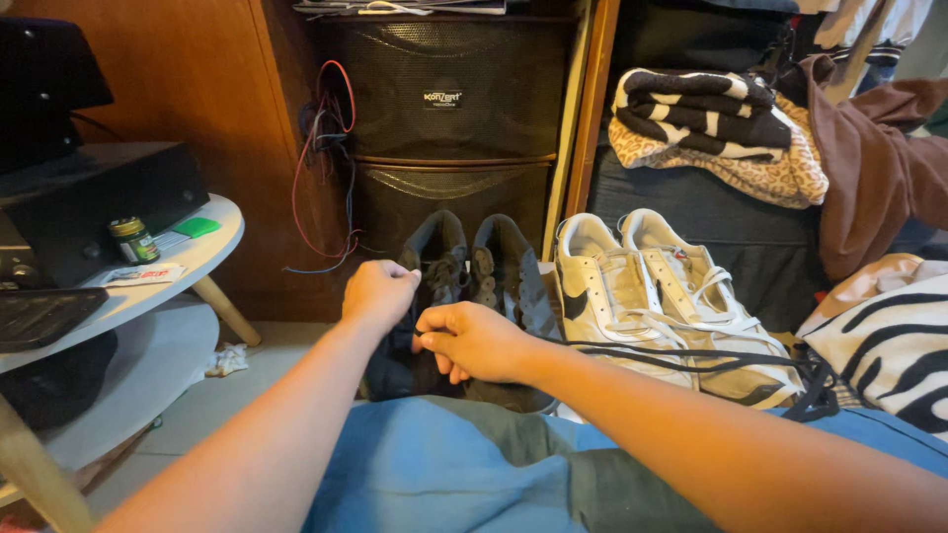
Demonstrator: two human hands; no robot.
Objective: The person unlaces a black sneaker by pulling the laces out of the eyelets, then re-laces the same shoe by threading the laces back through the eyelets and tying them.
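Blue cloth (434, 474) spread lowest in view, under both forearms. Just beyond it, left hand (378, 293) curled shut, fingertips pinching something thin at the tongue of the left dark shoe; too small to tell whether a lace. Right hand (474, 341) closed too, thumb and fingers gripping the end of a black lace (691, 357) that trails off to the right, across the white shoes, into a loose heap near the striped cushion. Dark shoes (474, 271) side by side on the floor (247, 380), toes pointing toward the camera, heels up against the lower speaker (449, 192). White shoes (642, 296) just beside them to the right, laces undone and lying slack. Striped cushion (889, 336) at the far right edge of the floor. Round white surface (212, 252) on wooden legs to the left, carrying a black box (99, 202), a small green-lidded jar (133, 240) and a green card (197, 227) near its right edge. Bundle of red and blue wires (326, 148) hanging down the wooden cabinet side. Folded clothes (711, 128) stacked on a dark shelf above the white shoes.
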